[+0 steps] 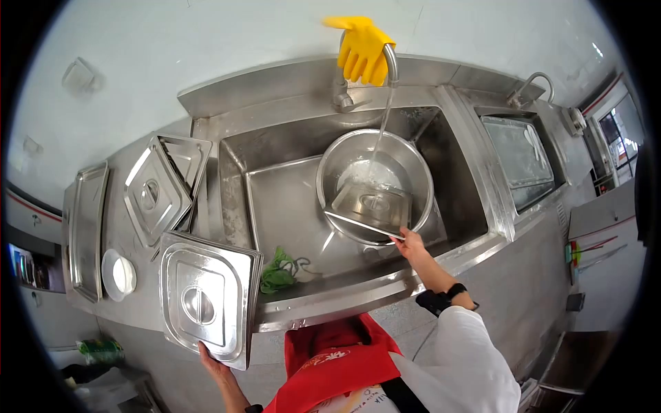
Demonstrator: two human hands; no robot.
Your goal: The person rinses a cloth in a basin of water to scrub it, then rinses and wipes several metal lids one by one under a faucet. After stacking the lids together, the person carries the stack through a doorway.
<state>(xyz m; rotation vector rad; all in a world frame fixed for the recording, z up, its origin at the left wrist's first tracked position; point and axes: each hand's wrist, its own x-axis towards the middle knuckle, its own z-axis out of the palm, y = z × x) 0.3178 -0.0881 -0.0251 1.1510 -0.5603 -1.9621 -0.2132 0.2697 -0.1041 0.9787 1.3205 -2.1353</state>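
Pale wall (pixel 241 34) behind, steel sink (pixel 282 196) below it, and a metal basin (pixel 406 162) is set inside, with water (pixel 387 117) being poured into it from the tap (pixel 341 93). One steel lid (pixel 358 203) is tilted inside the basin, its near edge pinched in the right hand (pixel 411 244), so the wetting step looks to be in hand. Left of the basin, a stack of lids (pixel 200 306) is gripped at its near edge by the left hand (pixel 219 372); how many are pinched can't be told. For the next move, a firm hold is probably needed, slick metal and all
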